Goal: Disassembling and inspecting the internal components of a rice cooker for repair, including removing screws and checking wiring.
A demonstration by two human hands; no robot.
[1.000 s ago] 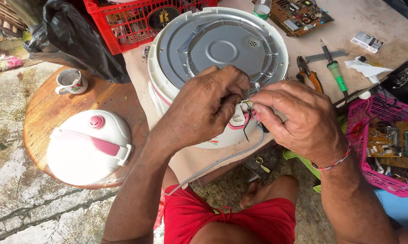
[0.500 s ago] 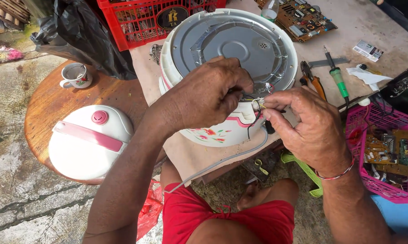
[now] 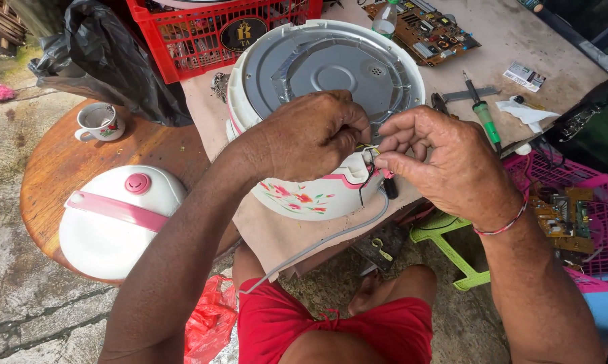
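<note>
A white rice cooker body (image 3: 304,195) with a flower print lies upside down on the table, its grey metal base plate (image 3: 324,67) facing up. My left hand (image 3: 310,135) pinches thin wires (image 3: 370,165) at the cooker's near rim. My right hand (image 3: 445,158) holds the same bundle of wires from the right, fingertips almost meeting the left hand's. A grey power cord (image 3: 324,239) runs from the rim down toward my lap.
The cooker's white and pink lid (image 3: 118,219) and a cup (image 3: 102,121) sit on a round wooden table (image 3: 54,168) at left. Behind stand a red crate (image 3: 209,34) and circuit board (image 3: 422,30). A green-handled screwdriver (image 3: 482,111) and pink basket (image 3: 573,222) lie right.
Both hands stay at the cooker's rim; the fingers have shifted on the wires and the right hand has opened slightly. The view has drifted a little.
</note>
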